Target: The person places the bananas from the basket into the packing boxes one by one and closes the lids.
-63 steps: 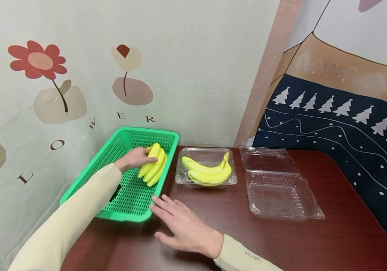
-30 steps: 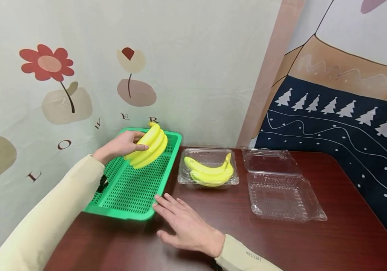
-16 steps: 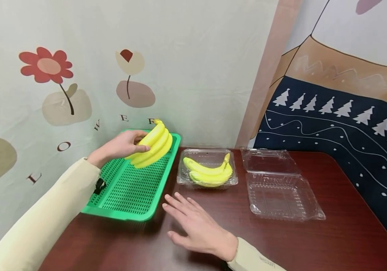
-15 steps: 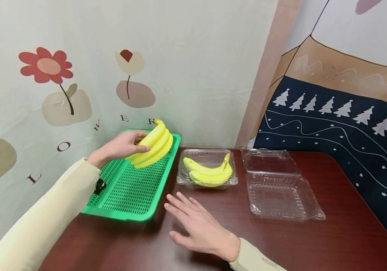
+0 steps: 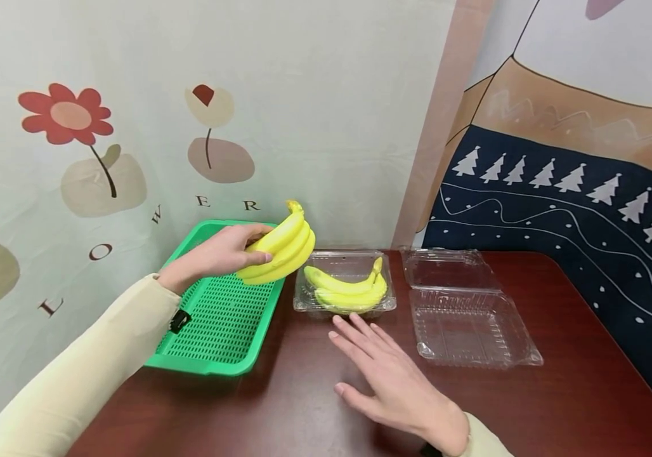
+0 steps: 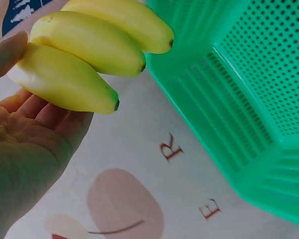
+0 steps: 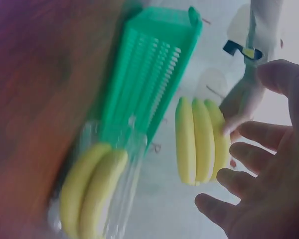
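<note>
My left hand (image 5: 226, 251) grips a bunch of yellow bananas (image 5: 288, 247) by its side, held up over the right rim of the green basket (image 5: 217, 317). In the left wrist view the thumb and curled fingers clasp the bananas (image 6: 84, 42), their dark tips pointing toward the basket. My right hand (image 5: 397, 384) is spread, fingers straight, holding nothing. Its fingertips reach the front of a closed clear plastic clamshell box (image 5: 340, 259) with more bananas (image 5: 351, 292) inside. To the right lies an open clamshell box (image 5: 469, 327), its lid folded back toward the wall.
A dark red wooden table (image 5: 314, 393) carries everything. Behind it hangs a pale printed cloth (image 5: 326, 127) with flowers and letters; at the right is a dark blue cloth (image 5: 531, 209) with white trees.
My left hand has lifted the bananas out of the basket and carried them rightward toward the closed box. My right hand has left the basket's corner and moved right.
</note>
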Motion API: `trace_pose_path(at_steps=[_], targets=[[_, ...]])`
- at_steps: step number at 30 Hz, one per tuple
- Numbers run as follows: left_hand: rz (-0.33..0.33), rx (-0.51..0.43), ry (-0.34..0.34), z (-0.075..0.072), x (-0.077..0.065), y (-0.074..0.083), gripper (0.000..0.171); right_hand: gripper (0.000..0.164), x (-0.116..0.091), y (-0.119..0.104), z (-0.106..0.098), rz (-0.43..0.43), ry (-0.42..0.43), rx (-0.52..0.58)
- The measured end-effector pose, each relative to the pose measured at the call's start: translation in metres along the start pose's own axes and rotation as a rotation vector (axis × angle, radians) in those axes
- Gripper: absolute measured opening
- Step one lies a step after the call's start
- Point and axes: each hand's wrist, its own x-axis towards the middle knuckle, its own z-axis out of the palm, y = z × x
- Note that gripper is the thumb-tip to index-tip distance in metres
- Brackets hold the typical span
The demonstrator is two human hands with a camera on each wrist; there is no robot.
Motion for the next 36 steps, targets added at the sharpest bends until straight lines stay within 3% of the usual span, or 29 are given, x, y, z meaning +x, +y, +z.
trace_pose_path(at_steps=[5,13,23,29,36], targets=[[0.075,0.018,-0.009,0.011,0.009,0.017,0.047,0.068,-0.023,0.015,-0.022,0.089,0.030,-0.015],[0.210,0.089,-0.055,0.034,0.016,0.050,0.048,0.074,-0.064,0.043,-0.055,0.317,0.050,-0.033],[0.319,0.062,-0.097,0.066,0.028,0.082,0.050,0.073,-0.101,0.076,-0.085,0.499,0.119,-0.018],[0.346,0.107,-0.131,0.090,0.039,0.100,0.052,0.067,-0.122,0.100,-0.102,0.605,0.155,-0.013],[0.360,0.089,-0.210,0.119,0.055,0.127,0.051,0.069,-0.145,0.130,-0.116,0.821,0.081,0.132]])
